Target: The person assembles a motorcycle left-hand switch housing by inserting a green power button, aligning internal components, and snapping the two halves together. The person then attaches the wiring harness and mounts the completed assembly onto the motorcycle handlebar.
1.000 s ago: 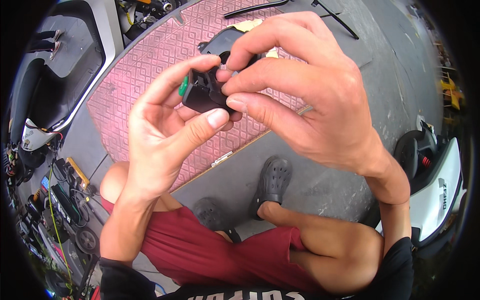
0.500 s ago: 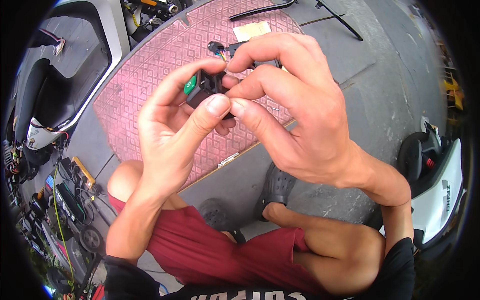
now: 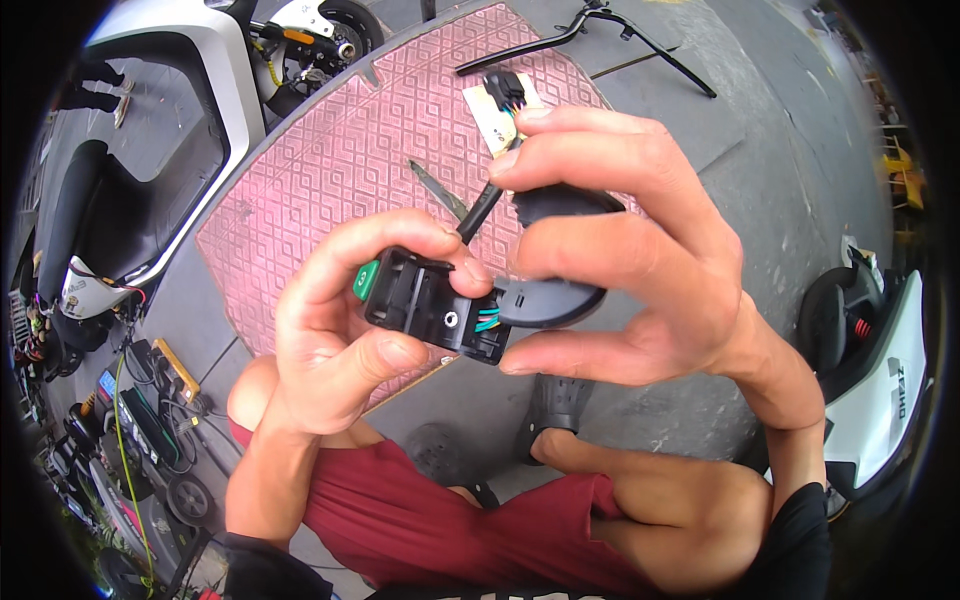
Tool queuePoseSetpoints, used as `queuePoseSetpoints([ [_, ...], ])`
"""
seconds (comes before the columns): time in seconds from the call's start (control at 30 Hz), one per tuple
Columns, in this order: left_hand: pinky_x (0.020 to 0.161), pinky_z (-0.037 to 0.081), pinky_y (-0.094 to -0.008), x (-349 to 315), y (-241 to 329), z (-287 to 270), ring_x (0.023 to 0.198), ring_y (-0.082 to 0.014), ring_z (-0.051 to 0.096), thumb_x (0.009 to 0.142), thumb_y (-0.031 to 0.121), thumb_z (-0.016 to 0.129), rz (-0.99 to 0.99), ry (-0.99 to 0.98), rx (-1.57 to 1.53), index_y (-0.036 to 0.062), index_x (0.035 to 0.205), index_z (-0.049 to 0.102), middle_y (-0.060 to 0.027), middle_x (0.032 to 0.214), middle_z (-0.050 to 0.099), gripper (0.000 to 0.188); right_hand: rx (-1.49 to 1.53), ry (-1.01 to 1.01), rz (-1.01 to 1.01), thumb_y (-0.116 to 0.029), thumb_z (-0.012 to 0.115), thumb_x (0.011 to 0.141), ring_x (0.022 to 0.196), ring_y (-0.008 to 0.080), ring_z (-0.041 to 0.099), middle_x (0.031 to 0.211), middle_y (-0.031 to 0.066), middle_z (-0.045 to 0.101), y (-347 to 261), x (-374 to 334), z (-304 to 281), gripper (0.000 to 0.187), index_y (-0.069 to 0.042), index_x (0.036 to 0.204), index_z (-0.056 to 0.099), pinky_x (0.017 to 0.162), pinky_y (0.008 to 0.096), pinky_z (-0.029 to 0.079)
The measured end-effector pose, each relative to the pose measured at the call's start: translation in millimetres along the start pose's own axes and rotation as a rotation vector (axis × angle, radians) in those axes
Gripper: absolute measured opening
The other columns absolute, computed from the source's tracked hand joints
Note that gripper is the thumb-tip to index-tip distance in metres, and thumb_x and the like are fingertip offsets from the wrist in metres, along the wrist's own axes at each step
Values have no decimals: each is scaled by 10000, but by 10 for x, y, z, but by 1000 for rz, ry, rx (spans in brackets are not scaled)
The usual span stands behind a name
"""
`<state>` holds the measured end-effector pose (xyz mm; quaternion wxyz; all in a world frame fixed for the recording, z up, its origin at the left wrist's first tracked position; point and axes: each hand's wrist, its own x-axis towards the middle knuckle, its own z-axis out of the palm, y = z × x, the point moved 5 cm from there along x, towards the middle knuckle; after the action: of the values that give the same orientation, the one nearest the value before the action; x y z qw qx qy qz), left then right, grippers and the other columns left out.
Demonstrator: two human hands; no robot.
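Note:
A black switch housing point(image 3: 420, 300) with a green button point(image 3: 366, 280) is held up over the pink mat. Its hollow inside faces me, showing a small round metal insert and teal wires point(image 3: 487, 319) at the right end. My left hand point(image 3: 335, 310) grips its left part between thumb and fingers. My right hand point(image 3: 640, 250) is curled round its right end, where a rounded black piece point(image 3: 550, 303) adjoins. The thumb touches the lower corner. A black cable point(image 3: 482, 212) runs up past my right fingertips to a black connector point(image 3: 503, 90). Behind those fingers, another dark rounded part is mostly hidden.
On the pink patterned mat point(image 3: 290, 170) lie a pointed metal tool point(image 3: 437, 188) and a pale paper piece point(image 3: 485, 122). A black metal tube frame point(image 3: 520, 55) lies across its far edge. Scooters stand at left and right point(image 3: 880, 400); cables and tools cover the floor at left.
The switch housing has come lower and turned, so its hollow inside shows. My right hand has moved from a pinch at the middle to the right end, and the metal tool is now uncovered.

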<state>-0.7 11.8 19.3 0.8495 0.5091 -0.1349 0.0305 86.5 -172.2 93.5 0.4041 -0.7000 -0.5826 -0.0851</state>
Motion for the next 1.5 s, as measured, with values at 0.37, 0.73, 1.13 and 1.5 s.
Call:
queuePoseSetpoints([
  [0.37,1049,530,-451,31,55,11,1176,-279,657,937,173,794,11,-38,140,-66,1401,509,-209,1239,643,594,83,152,-231,0,829,590,939,304,704,1240,257,648,-96,-10,52,223,-43,728,660,705,319,560],
  [0.73,967,563,-338,8,-23,37,1196,-207,643,971,-54,691,-220,12,26,-56,1495,485,-160,1336,632,563,441,-122,115,17,907,751,1314,452,623,1369,336,628,25,-40,100,621,29,1293,603,1111,527,514],
  [1.13,813,556,-285,-32,-30,-6,1004,-134,659,970,-8,729,-487,-28,22,-39,1490,498,-128,1269,671,570,366,-331,185,-109,899,813,1321,411,636,1344,299,669,-26,-55,202,590,-43,1283,547,1154,615,421],
  [1.5,781,567,-260,-29,-25,-5,946,-100,666,980,12,733,-338,-170,185,-36,1430,547,-99,1216,689,489,299,-455,172,-131,902,791,1396,387,574,1449,199,635,-38,-55,249,664,-43,1355,562,1181,549,427],
])
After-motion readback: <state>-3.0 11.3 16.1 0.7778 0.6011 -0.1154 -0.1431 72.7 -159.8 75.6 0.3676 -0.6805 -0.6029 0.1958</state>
